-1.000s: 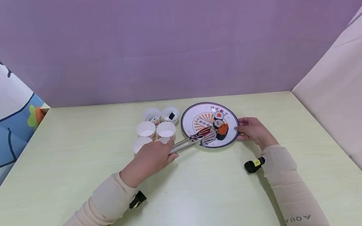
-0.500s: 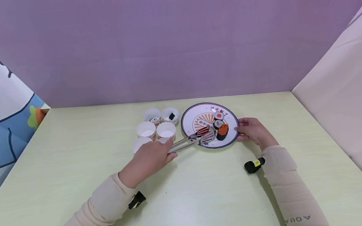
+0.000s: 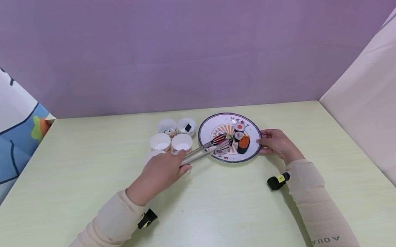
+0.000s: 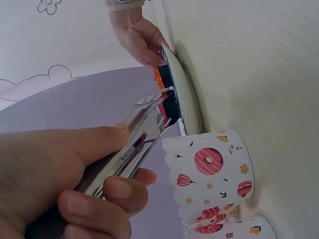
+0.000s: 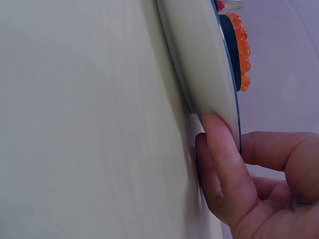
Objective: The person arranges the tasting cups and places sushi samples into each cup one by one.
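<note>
I have drawn my left hand [image 3: 159, 172] back slightly, and the tongs [image 3: 197, 157] have come with it, so their tips now sit off the orange-topped sushi [image 3: 244, 143] and closer beside the small roll [image 3: 238, 136]; I judge that the work is now nearer that roll. My left fingers are curled round the smooth, shiny metal handles; whether anything is caught between the tips I can't tell. My right hand [image 3: 277, 142] hasn't shifted: it pinches the rim of the plate [image 3: 206, 131], keeping it steady on the pale worktop [image 3: 208, 223]. The plate is round, glossy and white with a dark edge, and the sushi and roll lie on its right half, one topped with beady, translucent orange. Scalloped paper cups [image 4: 209, 169] with doughnut prints stand just left of it.
</note>
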A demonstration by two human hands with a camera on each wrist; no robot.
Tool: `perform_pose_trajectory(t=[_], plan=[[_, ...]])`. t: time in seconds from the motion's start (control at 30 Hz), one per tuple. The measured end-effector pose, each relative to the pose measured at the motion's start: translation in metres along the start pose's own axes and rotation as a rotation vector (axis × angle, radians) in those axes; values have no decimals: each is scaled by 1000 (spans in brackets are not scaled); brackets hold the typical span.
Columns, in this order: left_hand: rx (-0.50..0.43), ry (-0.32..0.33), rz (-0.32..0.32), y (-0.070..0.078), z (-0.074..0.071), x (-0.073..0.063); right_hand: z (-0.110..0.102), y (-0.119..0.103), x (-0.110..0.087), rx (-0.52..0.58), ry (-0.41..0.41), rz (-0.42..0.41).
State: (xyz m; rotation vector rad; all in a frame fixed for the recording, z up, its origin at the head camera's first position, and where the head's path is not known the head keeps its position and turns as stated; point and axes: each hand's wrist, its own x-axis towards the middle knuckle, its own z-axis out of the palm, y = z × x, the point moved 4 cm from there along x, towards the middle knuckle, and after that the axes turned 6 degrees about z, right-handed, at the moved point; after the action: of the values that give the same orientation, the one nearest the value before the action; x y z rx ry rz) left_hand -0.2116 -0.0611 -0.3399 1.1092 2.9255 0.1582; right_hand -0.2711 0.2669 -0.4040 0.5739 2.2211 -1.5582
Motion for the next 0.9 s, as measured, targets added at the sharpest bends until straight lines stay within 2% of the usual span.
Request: perform_pose_trajectory(t=[0.17, 0.57, 0.9], plan=[[-2, -1, -20, -6, -5, -5, 0, -1, -1, -9, 2, 8], [-6, 46, -38, -28, -21, -23, -1, 0, 1, 6, 5, 7], [-29, 14, -94, -41, -28, -38, -2, -1, 0, -16, -3, 2]])
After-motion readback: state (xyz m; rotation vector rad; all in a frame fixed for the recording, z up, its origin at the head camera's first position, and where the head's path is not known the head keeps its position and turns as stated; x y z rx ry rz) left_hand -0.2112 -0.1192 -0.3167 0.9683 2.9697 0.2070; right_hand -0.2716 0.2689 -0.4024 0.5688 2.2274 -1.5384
